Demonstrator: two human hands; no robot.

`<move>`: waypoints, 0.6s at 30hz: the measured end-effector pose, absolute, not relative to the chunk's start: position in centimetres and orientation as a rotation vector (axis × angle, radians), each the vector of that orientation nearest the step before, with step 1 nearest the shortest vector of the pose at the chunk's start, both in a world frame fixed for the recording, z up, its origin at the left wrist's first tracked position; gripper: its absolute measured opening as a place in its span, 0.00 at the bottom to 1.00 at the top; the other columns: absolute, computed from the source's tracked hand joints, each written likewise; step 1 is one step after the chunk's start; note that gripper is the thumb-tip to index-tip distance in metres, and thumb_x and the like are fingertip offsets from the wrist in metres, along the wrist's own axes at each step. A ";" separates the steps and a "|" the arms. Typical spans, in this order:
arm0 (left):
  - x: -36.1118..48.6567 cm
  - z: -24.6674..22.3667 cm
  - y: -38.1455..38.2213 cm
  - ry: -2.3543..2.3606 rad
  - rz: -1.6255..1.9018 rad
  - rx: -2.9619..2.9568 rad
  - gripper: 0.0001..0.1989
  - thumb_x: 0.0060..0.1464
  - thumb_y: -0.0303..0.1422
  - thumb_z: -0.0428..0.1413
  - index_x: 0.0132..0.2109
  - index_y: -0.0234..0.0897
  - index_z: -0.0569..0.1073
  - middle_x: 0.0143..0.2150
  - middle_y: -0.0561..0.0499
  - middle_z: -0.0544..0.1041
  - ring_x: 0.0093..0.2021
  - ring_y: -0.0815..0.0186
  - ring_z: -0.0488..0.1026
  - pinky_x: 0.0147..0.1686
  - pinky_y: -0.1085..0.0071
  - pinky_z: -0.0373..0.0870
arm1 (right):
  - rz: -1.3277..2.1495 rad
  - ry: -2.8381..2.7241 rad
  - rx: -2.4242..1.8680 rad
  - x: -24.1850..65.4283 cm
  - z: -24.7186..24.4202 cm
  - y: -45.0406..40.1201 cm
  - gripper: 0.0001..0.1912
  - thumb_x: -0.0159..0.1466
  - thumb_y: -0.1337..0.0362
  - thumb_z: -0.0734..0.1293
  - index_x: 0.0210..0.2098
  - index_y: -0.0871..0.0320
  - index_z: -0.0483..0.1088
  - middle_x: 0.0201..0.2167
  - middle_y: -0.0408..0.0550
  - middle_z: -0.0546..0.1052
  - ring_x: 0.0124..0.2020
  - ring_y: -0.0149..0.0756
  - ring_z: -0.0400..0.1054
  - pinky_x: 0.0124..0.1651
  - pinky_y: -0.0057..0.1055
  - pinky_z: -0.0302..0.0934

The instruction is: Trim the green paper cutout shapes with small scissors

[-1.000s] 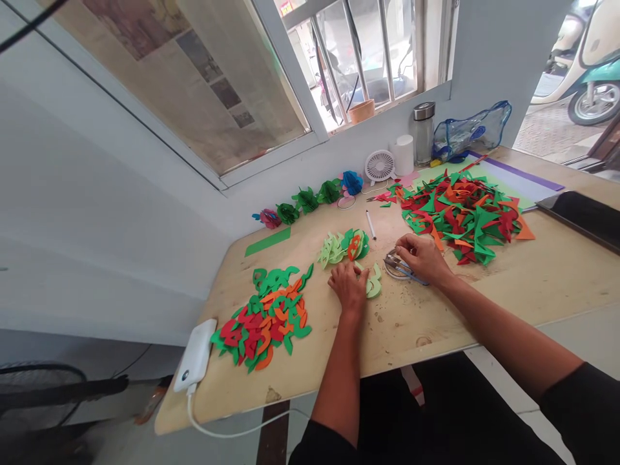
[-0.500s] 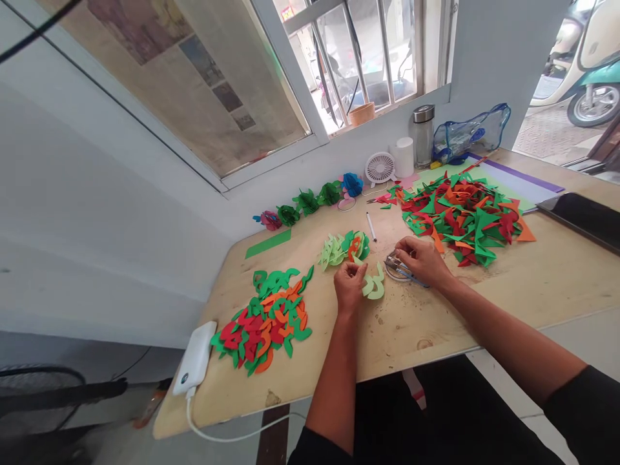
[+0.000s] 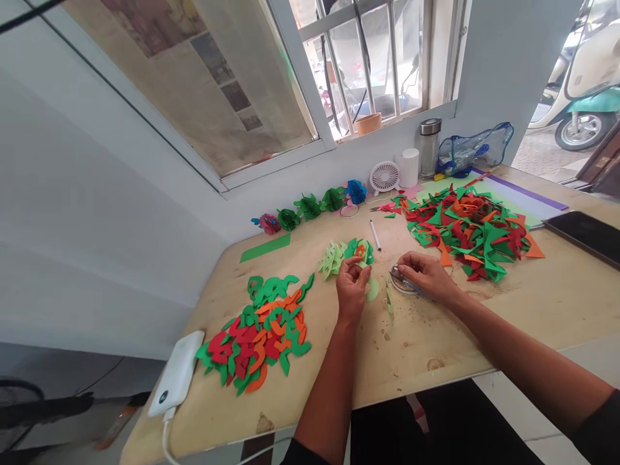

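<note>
My left hand (image 3: pixel 351 287) is closed in a pinch on a pale green paper piece (image 3: pixel 372 290), part of which hangs out beyond the fingertips. My right hand (image 3: pixel 423 274), to its right, has its fingers closed round small silvery scissors (image 3: pixel 397 274); the fingers cover most of them. Below the scissors is a narrow pale green paper strip (image 3: pixel 390 300), apart from the left hand's piece. A white ring (image 3: pixel 403 289) lies under the right hand. Behind my left hand sit a pale green paper cluster (image 3: pixel 333 258) and a green-and-orange paper flower (image 3: pixel 361 250).
Cut paper shapes (image 3: pixel 261 329) are heaped at the left, beside a white power bank (image 3: pixel 177 374). Paper scraps (image 3: pixel 475 229) pile up at the right, near a black phone (image 3: pixel 584 236). A pen (image 3: pixel 375 235), small fan (image 3: pixel 385 177) and glass bottle (image 3: pixel 429 148) are further back.
The curved pale green paper beside my left hand now shows as a smaller rounded part, with a separate narrow strip near the scissors. Both hands stay close together; the camera view has tilted slightly.
</note>
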State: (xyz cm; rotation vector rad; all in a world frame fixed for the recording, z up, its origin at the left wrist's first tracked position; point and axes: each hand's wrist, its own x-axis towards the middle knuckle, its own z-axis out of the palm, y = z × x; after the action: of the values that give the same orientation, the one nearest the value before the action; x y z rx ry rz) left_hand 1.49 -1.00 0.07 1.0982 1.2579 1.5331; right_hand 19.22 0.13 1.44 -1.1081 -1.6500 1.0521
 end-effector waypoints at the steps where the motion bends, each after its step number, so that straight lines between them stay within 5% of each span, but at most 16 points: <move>1: 1.4 0.2 -0.9 1.250 1.545 1.082 0.19 0.43 0.40 0.62 0.41 0.36 0.68 0.21 0.59 0.64 0.21 0.75 0.61 0.23 0.78 0.57 | 1.069 -1.657 -1.105 19.2 1.5 0.1 0.11 0.57 0.58 0.63 0.28 0.60 0.69 0.22 0.43 0.71 0.22 0.28 0.60 0.25 0.26 0.56; 12: 1.6 3.1 -0.7 1.176 1.604 1.090 0.18 0.44 0.42 0.61 0.39 0.37 0.69 0.18 0.61 0.61 0.18 0.76 0.56 0.21 0.78 0.54 | 1.318 -1.684 -0.989 16.9 4.5 -0.8 0.10 0.57 0.57 0.65 0.28 0.59 0.70 0.28 0.45 0.72 0.28 0.30 0.61 0.28 0.26 0.55; 18: 1.4 2.5 -0.6 1.151 1.614 1.047 0.16 0.45 0.41 0.61 0.38 0.37 0.69 0.18 0.60 0.62 0.19 0.76 0.58 0.23 0.78 0.56 | 1.537 -1.661 -1.002 15.0 3.9 0.0 0.12 0.55 0.55 0.66 0.27 0.59 0.70 0.19 0.39 0.64 0.21 0.26 0.54 0.24 0.25 0.48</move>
State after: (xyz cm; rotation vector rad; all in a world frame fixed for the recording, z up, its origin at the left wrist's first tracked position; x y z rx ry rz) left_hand 1.39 -0.57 2.45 1.0467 1.1512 1.6140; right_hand 14.97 0.02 3.91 -1.0019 -1.6609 1.5372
